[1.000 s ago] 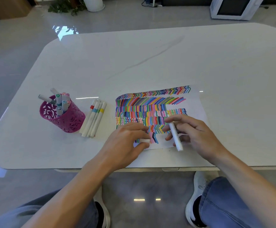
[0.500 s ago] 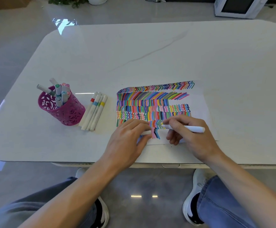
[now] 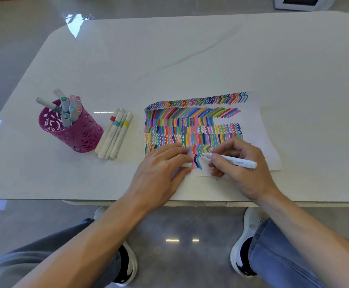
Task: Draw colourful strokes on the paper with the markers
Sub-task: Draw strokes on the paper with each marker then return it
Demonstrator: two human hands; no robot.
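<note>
A white sheet of paper [image 3: 258, 129] lies on the white table [image 3: 190, 59], covered with rows of colourful strokes. My right hand [image 3: 244, 175] grips a white marker [image 3: 237, 162] in a writing hold, its tip down on the paper beside the lowest row of chevron strokes. My left hand [image 3: 159, 171] rests on the paper's lower left corner. A small white marker cap [image 3: 187, 164] sticks out from under its curled fingers, next to the newest black and blue strokes.
A pink perforated pen holder [image 3: 80, 136] with several markers stands at the left. Several capped white markers [image 3: 115, 138] lie side by side between the holder and the paper. The table's front edge runs just below my wrists. My knees and shoes show beneath.
My right hand turned the marker from pointing toward me to a writing hold and brought its tip down onto the paper. My left hand stayed on the sheet with the cap.
</note>
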